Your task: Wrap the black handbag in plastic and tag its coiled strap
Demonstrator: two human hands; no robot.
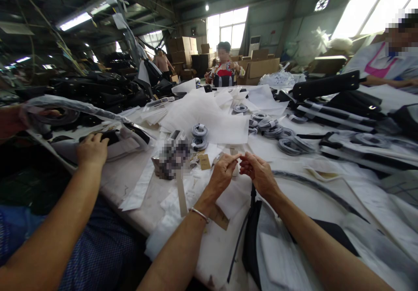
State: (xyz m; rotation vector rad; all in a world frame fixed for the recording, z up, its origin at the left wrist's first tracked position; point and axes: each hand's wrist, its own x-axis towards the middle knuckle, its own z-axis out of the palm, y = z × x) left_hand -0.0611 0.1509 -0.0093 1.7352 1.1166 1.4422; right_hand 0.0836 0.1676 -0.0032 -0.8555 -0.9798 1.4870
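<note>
My left hand [224, 173], a thin bracelet on its wrist, and my right hand [258, 174] meet fingertip to fingertip above the white table [137, 175]. Both are pinched closed on something small that I cannot make out; a small white strip [234, 152] shows just behind the fingers. Under my forearms lies a black bag [253, 234] wrapped in white paper, with a black strap [240, 238] hanging beside it. A brown tag [204, 161] lies left of my hands.
A co-worker's hand [92, 149] at the left rests on a black item in a plastic bag [75, 112]. Grey tape rolls [199, 130] and white paper sheets [212, 114] cover the middle. Black bags [326, 86] lie at right. Other people sit at the far side.
</note>
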